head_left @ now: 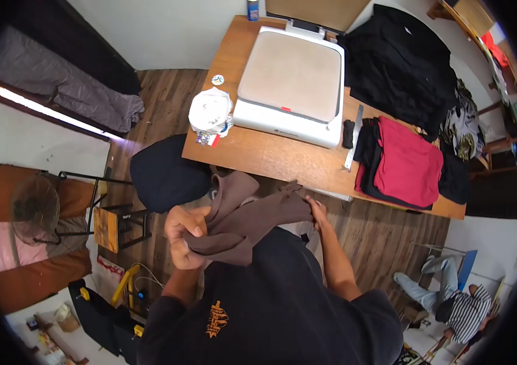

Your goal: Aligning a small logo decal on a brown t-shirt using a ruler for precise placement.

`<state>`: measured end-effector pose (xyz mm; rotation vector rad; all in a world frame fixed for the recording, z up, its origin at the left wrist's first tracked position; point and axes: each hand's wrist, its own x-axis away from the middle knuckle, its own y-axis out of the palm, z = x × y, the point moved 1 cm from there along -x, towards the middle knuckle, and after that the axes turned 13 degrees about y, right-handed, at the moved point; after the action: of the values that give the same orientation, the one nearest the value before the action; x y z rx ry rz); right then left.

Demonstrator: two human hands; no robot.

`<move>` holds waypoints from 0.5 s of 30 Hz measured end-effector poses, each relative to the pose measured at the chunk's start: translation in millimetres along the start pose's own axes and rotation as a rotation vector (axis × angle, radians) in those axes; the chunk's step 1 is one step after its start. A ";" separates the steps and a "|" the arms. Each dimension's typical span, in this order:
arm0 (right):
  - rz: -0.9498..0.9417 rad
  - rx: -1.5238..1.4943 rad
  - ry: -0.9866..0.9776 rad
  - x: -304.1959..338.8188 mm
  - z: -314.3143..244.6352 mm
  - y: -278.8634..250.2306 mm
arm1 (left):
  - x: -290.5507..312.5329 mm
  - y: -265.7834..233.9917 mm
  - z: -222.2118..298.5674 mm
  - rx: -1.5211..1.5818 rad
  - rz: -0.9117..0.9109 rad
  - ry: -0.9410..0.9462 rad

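Note:
A brown fabric garment (264,216), bunched and folded over itself, hangs in front of my body below the table's near edge. My left hand (186,236) is closed on its left end, with thumb and fingers pinching the cloth. At the other end, my right hand (317,213) grips the garment's edge, its fingers partly hidden behind the fabric. Which part of the garment each hand holds, I cannot tell. Beyond it, a white heat press (289,125) with a beige pad (292,76) stands on the wooden table (270,155), its top plate raised.
Folded red (407,164) and black shirts lie at the table's right, beside a metal ruler (354,137). A black clothing pile (398,61) is behind them. White caps (211,111) sit left of the press. A dark-covered seat (170,173) stands left; a seated person (459,307) is lower right.

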<state>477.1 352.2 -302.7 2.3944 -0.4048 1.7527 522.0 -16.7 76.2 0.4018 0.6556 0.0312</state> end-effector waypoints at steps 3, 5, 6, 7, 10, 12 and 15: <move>0.179 0.247 -0.362 1.9 -1.9 -21.3 | 1.4 -14.3 -3.9 -0.063 0.040 -0.023; 0.240 0.250 -0.630 12.0 -9.6 -33.3 | 7.8 -32.2 -3.2 -0.163 -0.105 -0.130; 0.406 0.250 -0.681 19.2 -15.9 -37.8 | 13.0 -45.1 -3.2 -0.266 -0.122 -0.190; 0.401 0.250 -0.763 28.0 -23.0 -39.9 | 20.4 -60.9 -3.5 -0.369 -0.082 -0.211; 0.445 0.139 -0.934 63.5 -47.4 -43.9 | 58.8 -113.6 -14.2 -0.580 -0.189 -0.467; 0.217 -0.213 -0.692 87.7 -55.9 -36.1 | 96.4 -141.8 -30.6 -0.874 -0.349 -0.727; -0.088 -0.360 -0.594 122.4 -63.5 -9.8 | 131.3 -164.6 -51.6 -1.248 -0.826 -0.818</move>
<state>456.8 363.1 -166.4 2.5544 -0.6062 0.8109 579.5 -130.2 -99.3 -1.0427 -0.1300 -0.4708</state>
